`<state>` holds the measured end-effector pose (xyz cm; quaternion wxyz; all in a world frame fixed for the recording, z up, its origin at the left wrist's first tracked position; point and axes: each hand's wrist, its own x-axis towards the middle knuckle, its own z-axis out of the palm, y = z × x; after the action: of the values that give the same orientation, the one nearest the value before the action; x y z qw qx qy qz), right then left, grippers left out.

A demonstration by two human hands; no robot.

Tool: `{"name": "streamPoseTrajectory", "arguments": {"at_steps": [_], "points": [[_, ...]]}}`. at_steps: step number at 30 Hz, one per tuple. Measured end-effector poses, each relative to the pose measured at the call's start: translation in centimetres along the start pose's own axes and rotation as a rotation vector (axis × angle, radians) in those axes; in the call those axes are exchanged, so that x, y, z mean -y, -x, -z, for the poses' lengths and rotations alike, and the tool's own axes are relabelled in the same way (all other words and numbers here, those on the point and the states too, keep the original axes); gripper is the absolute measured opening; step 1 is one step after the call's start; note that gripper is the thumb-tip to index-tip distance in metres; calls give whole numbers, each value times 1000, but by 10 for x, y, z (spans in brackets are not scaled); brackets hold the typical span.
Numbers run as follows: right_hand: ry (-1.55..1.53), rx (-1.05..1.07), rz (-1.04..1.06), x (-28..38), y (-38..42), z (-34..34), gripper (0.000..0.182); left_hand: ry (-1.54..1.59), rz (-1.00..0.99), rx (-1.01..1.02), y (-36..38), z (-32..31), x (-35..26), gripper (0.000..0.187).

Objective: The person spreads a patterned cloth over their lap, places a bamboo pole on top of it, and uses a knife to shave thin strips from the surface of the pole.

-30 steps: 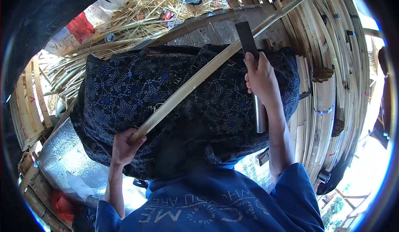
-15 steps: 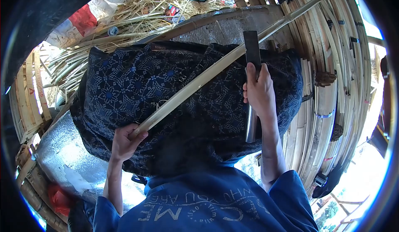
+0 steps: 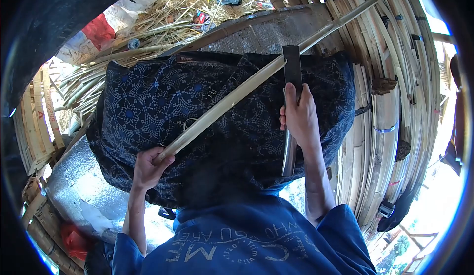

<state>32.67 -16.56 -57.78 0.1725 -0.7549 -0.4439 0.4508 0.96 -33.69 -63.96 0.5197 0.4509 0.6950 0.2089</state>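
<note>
A long pale bamboo strip (image 3: 232, 97) runs diagonally from lower left to upper right across a dark blue patterned cloth (image 3: 148, 107) draped over my lap. My left hand (image 3: 148, 169) grips the strip's near end. My right hand (image 3: 298, 117) is closed around the metal handle of a flat dark blade (image 3: 292, 70). The blade stands upright, its edge resting against the strip near the middle of its length.
Stacked bamboo slats (image 3: 390, 97) fill the right side. Loose bamboo strips and straw (image 3: 163, 23) lie beyond the cloth, with litter among them. More slats (image 3: 37, 117) stand at the left. A shiny silver sheet (image 3: 79, 181) lies beneath my left arm.
My right hand has drawn the blade down along the strip toward me, from about the upper third to its middle. My left hand keeps its hold in place.
</note>
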Motion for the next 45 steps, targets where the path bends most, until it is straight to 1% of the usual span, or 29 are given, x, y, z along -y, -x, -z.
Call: {"name": "streamPoseTrajectory", "arguments": {"at_steps": [6, 8, 9, 11, 12, 13, 14, 15, 16, 17, 19, 20, 21, 22, 24, 25, 26, 28, 30, 32, 33, 34, 36, 37, 38, 40, 43, 44, 45], "points": [[-71, 80, 24, -7, -5, 20, 33, -48, -46, 13, 1, 3, -2, 28], [-277, 395, -101, -7, -10, 39, 32, -167, -135, -25, 4, 9, -12, 31], [-261, 503, -113, -1, -4, 44, 32, -173, -145, -29, 6, 15, -17, 31], [-228, 460, -55, -6, 0, 46, 31, -486, -107, -111, 11, 30, -23, 36], [-187, 422, -8, -9, 2, 47, 31, -489, -113, -115, 14, 37, -25, 36], [-297, 404, -72, -6, 4, 52, 29, -706, -110, -214, 17, 44, -27, 38], [-300, 406, -60, -6, 3, 57, 29, -922, -100, -317, 20, 50, -31, 40], [-344, 373, -10, -7, 1, 63, 28, -858, -12, -333, 18, 48, -44, 43], [-390, 341, 38, -9, 0, 67, 28, -878, -182, -402, 12, 39, -54, 46], [-417, 342, 7, -9, -3, 70, 28, -894, -355, -467, 3, 27, -65, 49], [-481, 319, 9, -7, -3, 63, 28, -695, -510, -460, -31, -6, -90, 54], [-536, 292, 1, -4, -2, 59, 28, -688, -530, -406, -51, -19, -99, 54], [-606, 298, -11, 1, 2, 54, 27, -726, -707, -459, -72, -31, -103, 46], [-604, 301, -3, 1, 4, 53, 27, -725, -708, -468, -88, -37, -99, 46], [-506, 396, 53, -5, 4, 50, 26, -642, -474, -238, -109, -44, -97, 38], [-490, 439, 55, -12, 1, 49, 36, -528, -611, -259, -105, -43, -97, 40], [-499, 436, 54, -17, 1, 46, 36, -535, -616, -254, -100, -42, -95, 40], [-451, 452, 112, -23, 6, 35, 24, -370, -426, -11, -86, -39, -92, 41], [-410, 423, 104, -21, 7, 25, 22, -354, -410, 11, -74, -42, -87, 44], [-144, 327, 100, -18, 2, 20, 21, -305, -422, -2, -72, -48, -79, 45], [-155, 245, 78, -15, 2, 18, 25, -277, -374, 19, -70, -47, -83, 46], [-147, 242, 74, -13, 3, 15, 25, -269, -373, 22, -70, -46, -86, 46], [-26, 55, 119, -10, 8, 7, 31, -228, -302, 67, -73, -46, -89, 48], [61, 11, 154, -15, 12, -5, 35, -222, -299, 71, -76, -48, -87, 48], [23, 110, 126, -18, 23, -18, 33, -270, -312, 68, -80, -51, -83, 49], [-49, 188, 92, -29, 42, -43, 33, -315, -332, 65, -82, -54, -82, 50], [-78, 174, 54, -26, 39, -24, 34, -334, -319, 61, -76, -54, -81, 51], [-100, 101, 39, -27, 33, -18, 36, -340, -295, 94, -76, -51, -85, 50], [-42, 111, 76, -32, 32, -23, 36, -345, -278, 120, -77, -49, -89, 50]]}}
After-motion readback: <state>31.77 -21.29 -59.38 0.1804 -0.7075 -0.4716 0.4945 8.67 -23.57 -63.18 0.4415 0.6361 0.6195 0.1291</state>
